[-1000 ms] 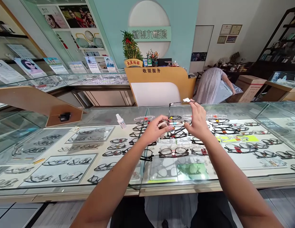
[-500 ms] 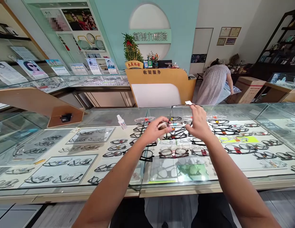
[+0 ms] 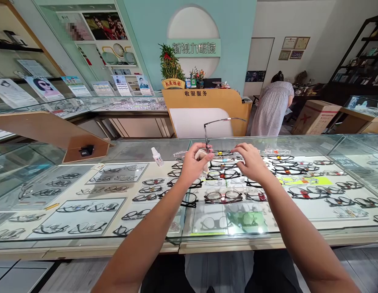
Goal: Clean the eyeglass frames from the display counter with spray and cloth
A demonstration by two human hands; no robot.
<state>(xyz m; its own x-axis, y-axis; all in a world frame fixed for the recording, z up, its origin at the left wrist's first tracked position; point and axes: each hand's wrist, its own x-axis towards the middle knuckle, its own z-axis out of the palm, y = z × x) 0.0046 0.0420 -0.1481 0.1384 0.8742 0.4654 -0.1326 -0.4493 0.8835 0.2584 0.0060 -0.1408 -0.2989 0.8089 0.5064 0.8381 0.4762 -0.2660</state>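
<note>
Glasses (image 3: 206, 134): thin, dark, lenses unclear | left hand (image 3: 193, 164): pinching them, pale cloth (image 3: 200, 154) | right hand (image 3: 252, 162): half-spread, free

Both bare arms reach forward and converge, the left forearm (image 3: 149, 224) slanting up to the right, the right forearm (image 3: 291, 215) up to the left. The left hand (image 3: 192, 163) is curled in a pinch, thumb lowest and pointing right. The right hand (image 3: 253, 162) is apart from it, at about the same height, back upward, fingers loosely bent leftward, thumb parted from them. Dark-clad legs (image 3: 164, 274) stand below.
</note>
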